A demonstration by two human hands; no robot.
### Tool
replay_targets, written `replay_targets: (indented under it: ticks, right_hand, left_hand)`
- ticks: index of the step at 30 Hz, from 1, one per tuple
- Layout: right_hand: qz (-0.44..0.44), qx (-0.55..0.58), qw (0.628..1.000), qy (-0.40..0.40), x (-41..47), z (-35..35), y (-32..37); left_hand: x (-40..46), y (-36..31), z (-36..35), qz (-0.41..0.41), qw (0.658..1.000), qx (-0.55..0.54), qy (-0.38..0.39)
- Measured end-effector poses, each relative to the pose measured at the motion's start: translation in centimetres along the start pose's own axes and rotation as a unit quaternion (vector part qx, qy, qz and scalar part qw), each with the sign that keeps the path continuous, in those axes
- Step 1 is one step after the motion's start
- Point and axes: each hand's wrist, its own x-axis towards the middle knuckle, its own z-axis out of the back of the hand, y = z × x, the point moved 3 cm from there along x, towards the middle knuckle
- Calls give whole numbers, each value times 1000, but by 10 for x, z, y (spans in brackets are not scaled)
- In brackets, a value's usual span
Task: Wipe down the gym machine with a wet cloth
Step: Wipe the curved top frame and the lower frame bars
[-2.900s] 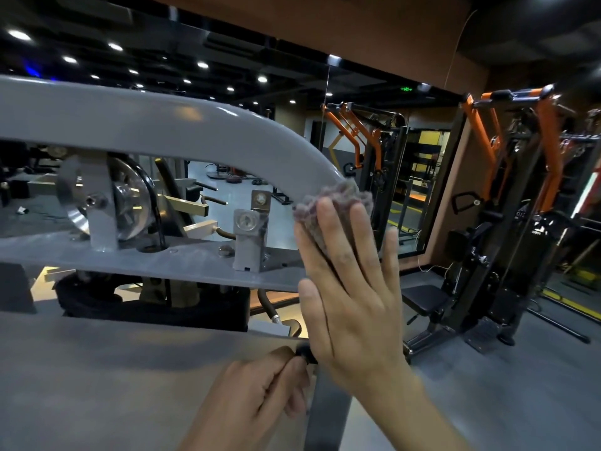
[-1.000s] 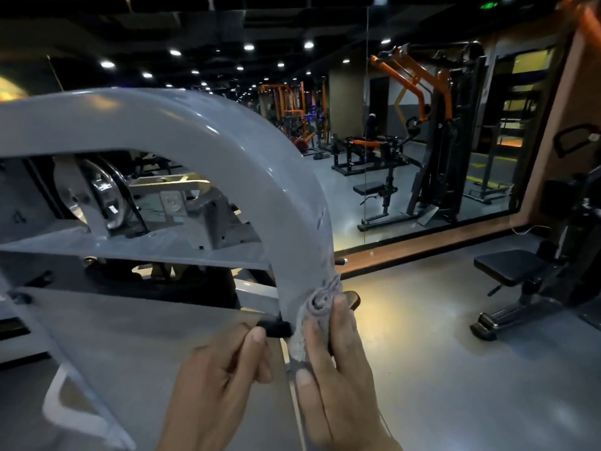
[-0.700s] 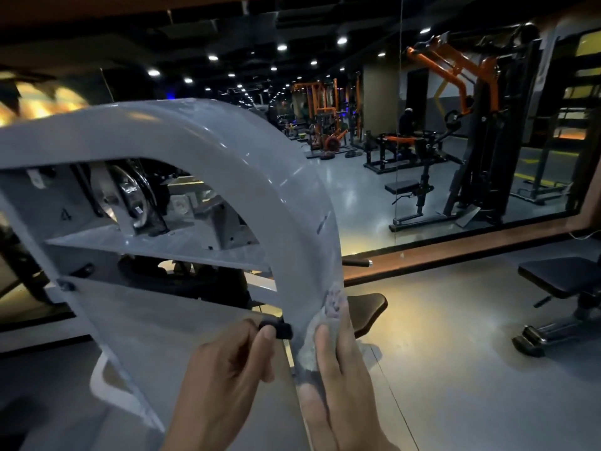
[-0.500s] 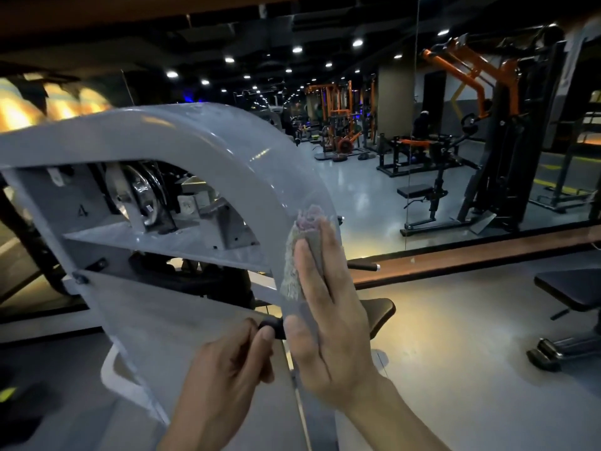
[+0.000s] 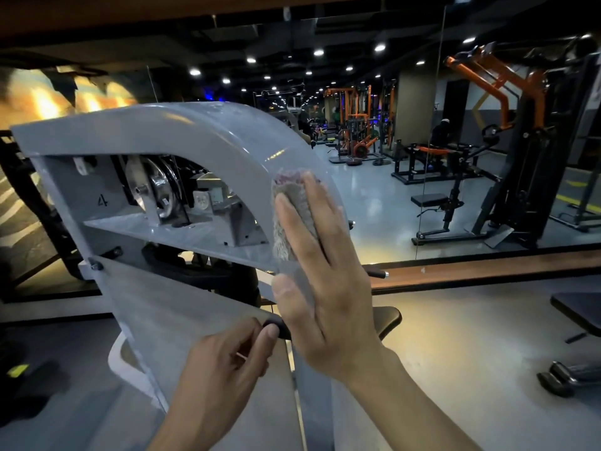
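Mid-wipe, the cloth (image 5: 289, 219) is pressed flat-fingered by the right hand (image 5: 325, 278) at the grey frame's (image 5: 201, 141) three-o'clock bend, a black knob (image 5: 276, 327) is pinched by the left hand (image 5: 224, 372); uncleaned sections probably come next.

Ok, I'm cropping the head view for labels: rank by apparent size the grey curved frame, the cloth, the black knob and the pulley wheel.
1. grey curved frame
2. pulley wheel and cloth: look alike in size, so unranked
3. black knob, partly hidden by the hands
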Motion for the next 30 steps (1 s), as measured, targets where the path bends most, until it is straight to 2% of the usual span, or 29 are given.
replay_targets:
  ticks: [2, 5, 8, 13, 18, 22, 26, 30]
  right_hand:
    - [3, 4, 1000, -3, -3, 0, -2]
    - [-16, 28, 999, 1, -55, -6, -14]
    - [-50, -13, 999, 17, -104, -11, -22]
    - [-31, 30, 999, 26, -58, -1, -13]
    - [6, -6, 1000, 18, 6, 4, -1]
    - [-5, 17, 1000, 14, -44, -3, -12]
    - [-53, -64, 996, 22, -111, -8, -22]
    - [-20, -38, 999, 14, -76, 1, -17]
  left_hand:
    - [0, 0, 3, -16, 999, 33, -33]
    - [-1, -11, 7, -58, 993, 37, -94]
    - [0, -28, 12, -111, 983, 47, -137]
    - [6, -34, 4, -162, 978, 58, -116]
    - [5, -32, -3, -176, 977, 54, -108]
    - [5, -29, -5, -182, 975, 40, -123]
    - [7, -25, -5, -180, 975, 51, -122]
    - [5, -29, -4, -168, 978, 38, -120]
